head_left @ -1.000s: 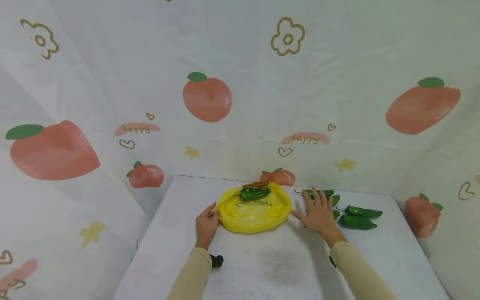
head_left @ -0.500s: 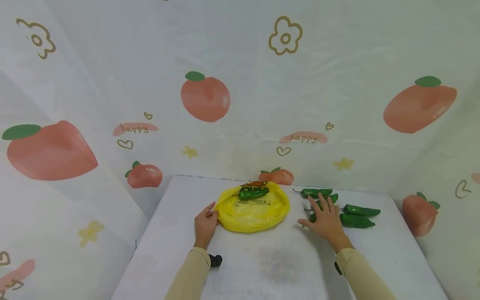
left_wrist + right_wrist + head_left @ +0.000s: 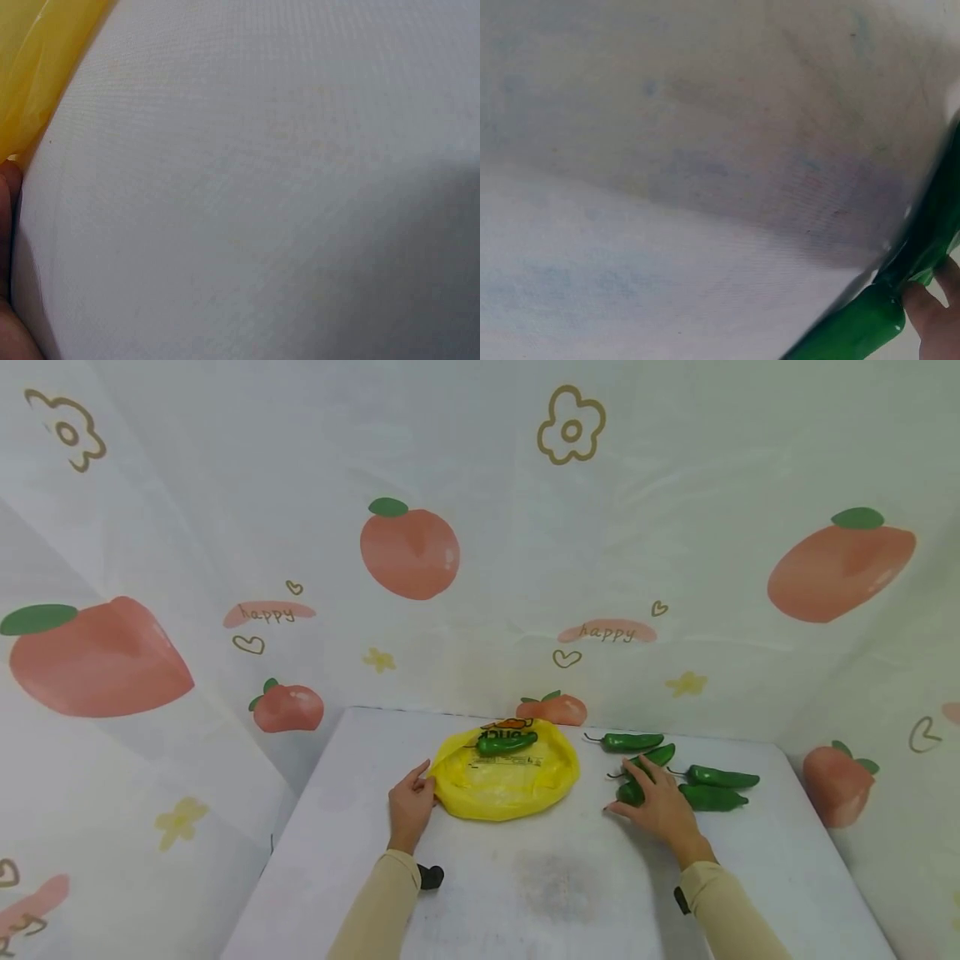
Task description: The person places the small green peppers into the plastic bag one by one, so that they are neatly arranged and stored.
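My left hand [image 3: 410, 810] pinches the left rim of a yellow plastic bag [image 3: 502, 810] in the head view. One green pepper [image 3: 507, 744] lies on the bag's printed far part, within its rim. Over the group of peppers at right is my right hand [image 3: 663, 810], thumb and fingers spread apart on either side of a green pepper [image 3: 630, 792]; the hand covers part of it. In the right wrist view, the fingertips [image 3: 922, 300] lie against green peppers [image 3: 855, 326]. The left wrist view catches the bag's edge [image 3: 37, 75] beside the fingers.
Other green peppers lie around the right hand: one at the back [image 3: 633, 742], one just before it [image 3: 662, 754], and two to the right, a slim one [image 3: 723, 777] and a thicker one [image 3: 712, 797]. A printed white curtain [image 3: 480, 635] stands behind the white table [image 3: 480, 893].
My right hand has drawn back from the back peppers and lowered towards the front one, its fingers bending in. The left hand keeps its hold on the bag's rim.
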Motion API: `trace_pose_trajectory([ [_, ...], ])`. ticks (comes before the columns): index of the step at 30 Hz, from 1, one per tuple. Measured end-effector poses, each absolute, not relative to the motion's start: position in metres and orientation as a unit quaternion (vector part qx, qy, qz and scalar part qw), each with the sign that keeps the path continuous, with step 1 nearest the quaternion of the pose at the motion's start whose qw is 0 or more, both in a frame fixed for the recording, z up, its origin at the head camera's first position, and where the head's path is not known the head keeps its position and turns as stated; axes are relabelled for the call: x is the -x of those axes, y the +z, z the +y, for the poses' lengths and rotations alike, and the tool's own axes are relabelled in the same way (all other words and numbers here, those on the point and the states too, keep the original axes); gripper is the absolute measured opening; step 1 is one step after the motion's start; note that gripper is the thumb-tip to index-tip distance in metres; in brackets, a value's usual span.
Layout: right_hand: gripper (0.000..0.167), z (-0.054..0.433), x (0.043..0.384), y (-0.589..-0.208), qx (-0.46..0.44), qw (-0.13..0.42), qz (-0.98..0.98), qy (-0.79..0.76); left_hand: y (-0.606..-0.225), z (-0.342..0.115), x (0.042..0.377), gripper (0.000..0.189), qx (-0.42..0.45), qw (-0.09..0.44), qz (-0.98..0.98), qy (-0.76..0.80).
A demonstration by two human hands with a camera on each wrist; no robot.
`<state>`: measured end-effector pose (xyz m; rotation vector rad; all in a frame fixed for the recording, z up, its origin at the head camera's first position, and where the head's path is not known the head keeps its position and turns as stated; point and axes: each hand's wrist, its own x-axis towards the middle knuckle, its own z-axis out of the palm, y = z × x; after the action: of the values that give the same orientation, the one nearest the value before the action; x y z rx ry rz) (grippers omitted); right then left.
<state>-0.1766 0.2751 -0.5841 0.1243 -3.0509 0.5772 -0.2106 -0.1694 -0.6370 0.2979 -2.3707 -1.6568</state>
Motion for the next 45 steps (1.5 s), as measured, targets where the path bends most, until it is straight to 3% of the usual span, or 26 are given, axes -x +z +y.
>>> trace_pose_trajectory([
  [8, 0.085, 0.277, 0.172, -0.581, -0.041, 0.019, -0.981, 0.190, -0.642, -0.169, 0.211, 0.036, -0.089, 0.138, -0.808, -0.566],
  [19, 0.061, 0.280, 0.171, -0.588, -0.049, 0.049, -0.985, 0.157, -0.641, -0.168, 0.211, 0.036, -0.091, 0.132, -0.806, -0.570],
  [34, 0.054, 0.266, 0.174, -0.592, -0.050, 0.011, -0.977, 0.206, -0.642, -0.169, 0.213, 0.037, -0.096, 0.124, -0.814, -0.559],
  [45, 0.052, 0.259, 0.176, -0.583, -0.056, 0.026, -0.969, 0.238, -0.638, -0.169, 0.211, 0.036, -0.099, 0.121, -0.817, -0.555],
])
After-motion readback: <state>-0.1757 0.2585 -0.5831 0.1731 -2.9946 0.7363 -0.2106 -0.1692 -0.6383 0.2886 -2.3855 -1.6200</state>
